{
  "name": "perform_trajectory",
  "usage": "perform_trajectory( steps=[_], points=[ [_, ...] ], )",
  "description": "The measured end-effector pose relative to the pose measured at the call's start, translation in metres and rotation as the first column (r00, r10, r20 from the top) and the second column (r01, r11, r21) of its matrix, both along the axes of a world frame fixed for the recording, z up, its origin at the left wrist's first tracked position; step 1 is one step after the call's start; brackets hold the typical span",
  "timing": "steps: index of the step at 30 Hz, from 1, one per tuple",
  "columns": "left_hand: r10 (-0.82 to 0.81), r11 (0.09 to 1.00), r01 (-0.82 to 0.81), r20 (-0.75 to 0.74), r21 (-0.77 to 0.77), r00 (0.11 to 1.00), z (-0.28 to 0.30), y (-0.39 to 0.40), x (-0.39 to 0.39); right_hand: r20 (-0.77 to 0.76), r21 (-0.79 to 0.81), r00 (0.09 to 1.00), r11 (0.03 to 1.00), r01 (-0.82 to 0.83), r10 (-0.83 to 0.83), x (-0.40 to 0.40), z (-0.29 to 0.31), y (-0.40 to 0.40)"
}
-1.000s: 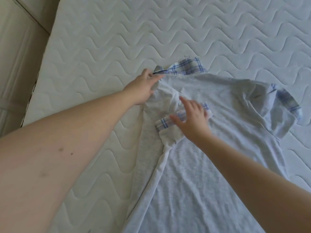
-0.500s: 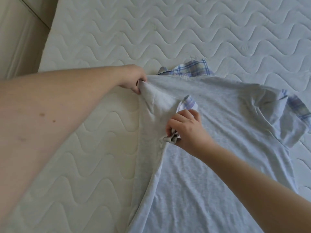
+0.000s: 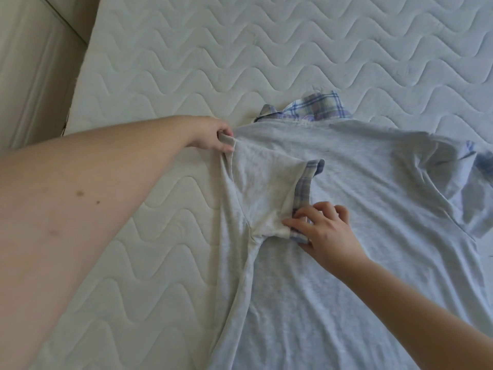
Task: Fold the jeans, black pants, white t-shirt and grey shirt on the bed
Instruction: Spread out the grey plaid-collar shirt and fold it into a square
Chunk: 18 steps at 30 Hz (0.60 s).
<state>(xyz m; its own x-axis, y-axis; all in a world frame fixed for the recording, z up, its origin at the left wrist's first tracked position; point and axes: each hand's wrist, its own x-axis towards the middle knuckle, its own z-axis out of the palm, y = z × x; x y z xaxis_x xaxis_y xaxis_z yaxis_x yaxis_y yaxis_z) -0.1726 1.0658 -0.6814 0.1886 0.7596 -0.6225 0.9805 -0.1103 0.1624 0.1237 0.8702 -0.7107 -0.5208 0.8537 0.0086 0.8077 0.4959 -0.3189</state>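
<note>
On the bed, below the plaid collar, we find the grey shirt spread back-up across the quilted mattress cover. Half a second ago the sleeve on the collar's left stood bunched in the right hand's grip; it now lies folded inward over the shirt's back, its plaid cuff running down from near the collar. The right hand has opened: its fingers lie loosely spread and press the lower end of the cuff flat. The left hand keeps its pinch on the shoulder fold, left of the collar, thumb and fingers curled round the cloth edge. The far sleeve, right of the collar, is crumpled and not yet folded.

We judge the first sleeve fold nearly set, with the left side of the body turned in along with it. The right side and the lengthwise folds remain. Jeans, black pants and white t-shirt are out of view.
</note>
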Motion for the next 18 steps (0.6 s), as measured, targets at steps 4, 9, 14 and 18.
perform_trajectory(
  steps=[4,9,14,18],
  points=[
    [0.041,0.993,-0.03,-0.093,0.111,0.995,-0.001,0.002,0.004,-0.044,0.084,0.999,0.996,0.029,-0.026,0.007,-0.003,-0.005],
    [0.188,0.966,-0.149,-0.178,0.211,0.966,-0.006,0.004,0.012,-0.01,0.12,0.996,0.989,0.09,-0.09,0.03,-0.007,-0.015],
    [0.217,0.947,-0.16,-0.184,0.279,0.959,-0.017,-0.001,0.024,0.121,-0.028,0.983,0.989,0.142,-0.138,0.027,-0.01,-0.025],
    [0.234,0.96,-0.23,-0.008,0.161,0.972,-0.014,0.007,0.018,0.055,-0.194,0.979,0.959,0.206,-0.199,0.021,-0.013,-0.03]
  ],
)
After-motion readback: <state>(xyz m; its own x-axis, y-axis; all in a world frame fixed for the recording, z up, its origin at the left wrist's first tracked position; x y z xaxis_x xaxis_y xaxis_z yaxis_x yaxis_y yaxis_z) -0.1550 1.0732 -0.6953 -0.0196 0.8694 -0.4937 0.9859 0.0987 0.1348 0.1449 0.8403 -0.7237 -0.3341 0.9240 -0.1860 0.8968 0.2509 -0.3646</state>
